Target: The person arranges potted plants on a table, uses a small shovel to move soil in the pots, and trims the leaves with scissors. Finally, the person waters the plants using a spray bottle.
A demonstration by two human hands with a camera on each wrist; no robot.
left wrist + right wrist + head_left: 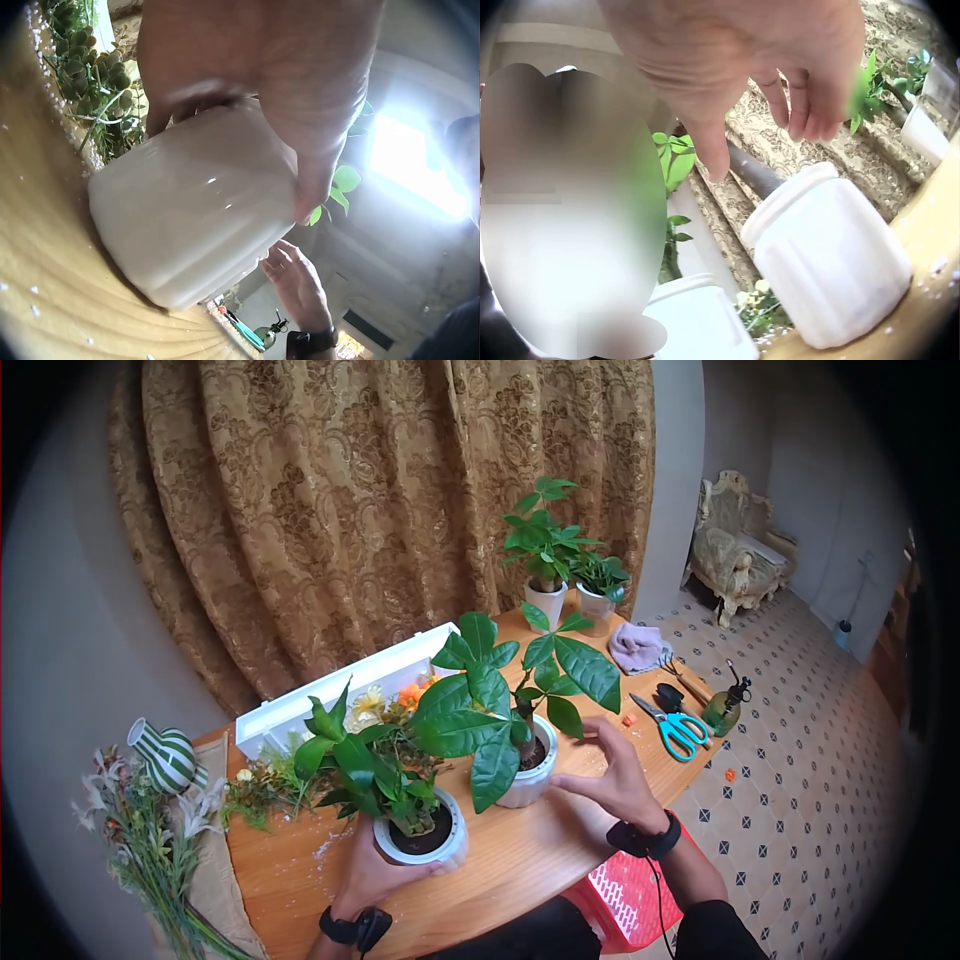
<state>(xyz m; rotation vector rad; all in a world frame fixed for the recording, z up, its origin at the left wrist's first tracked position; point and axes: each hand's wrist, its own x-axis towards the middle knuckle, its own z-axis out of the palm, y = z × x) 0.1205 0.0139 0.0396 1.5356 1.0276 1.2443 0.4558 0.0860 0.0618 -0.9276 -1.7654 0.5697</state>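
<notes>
My left hand grips a white ribbed pot near the front of the wooden table, thumb across its near side and fingers round the left. The left wrist view shows the thumb over the wall of this pot. A broad-leaved green plant grows from its dark soil. To its right stands a second white pot holding a larger leafy plant. Beside that pot my right hand is spread, fingers and thumb apart. In the right wrist view, this hand hovers above the pot's rim, holding nothing.
A white trough with artificial flowers lies behind the pots. At right are turquoise scissors, a spray bottle and a cloth. Two potted plants stand at the back. A striped vase lies left; a red stool stands below.
</notes>
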